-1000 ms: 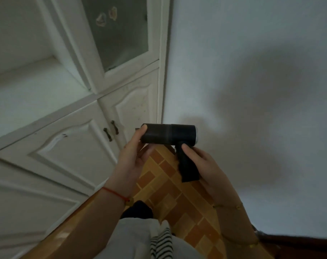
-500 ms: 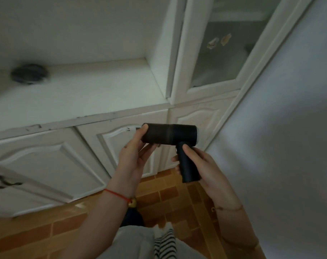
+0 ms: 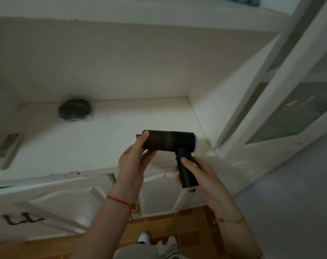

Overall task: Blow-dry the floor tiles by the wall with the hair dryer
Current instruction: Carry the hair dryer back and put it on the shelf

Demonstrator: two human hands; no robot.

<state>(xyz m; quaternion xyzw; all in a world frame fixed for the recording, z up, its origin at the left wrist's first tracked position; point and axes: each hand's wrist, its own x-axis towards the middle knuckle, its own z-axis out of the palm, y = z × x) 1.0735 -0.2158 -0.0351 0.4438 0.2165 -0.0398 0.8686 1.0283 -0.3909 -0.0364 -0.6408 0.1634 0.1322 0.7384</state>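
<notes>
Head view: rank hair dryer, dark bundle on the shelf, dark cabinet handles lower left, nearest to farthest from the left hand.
1. Hair dryer: held; the left hand grips its barrel end.
2. Dark bundle: up and left, at the back of the shelf.
3. Cabinet handles: far lower left, on the door.

One head-worn view looks forward and down from close above the hands. It faces a white cabinet (image 3: 84, 146) filling 9 to 1 o'clock, a wall (image 3: 299, 202) at 3, and floor tiles (image 3: 187, 230) at 6.
</notes>
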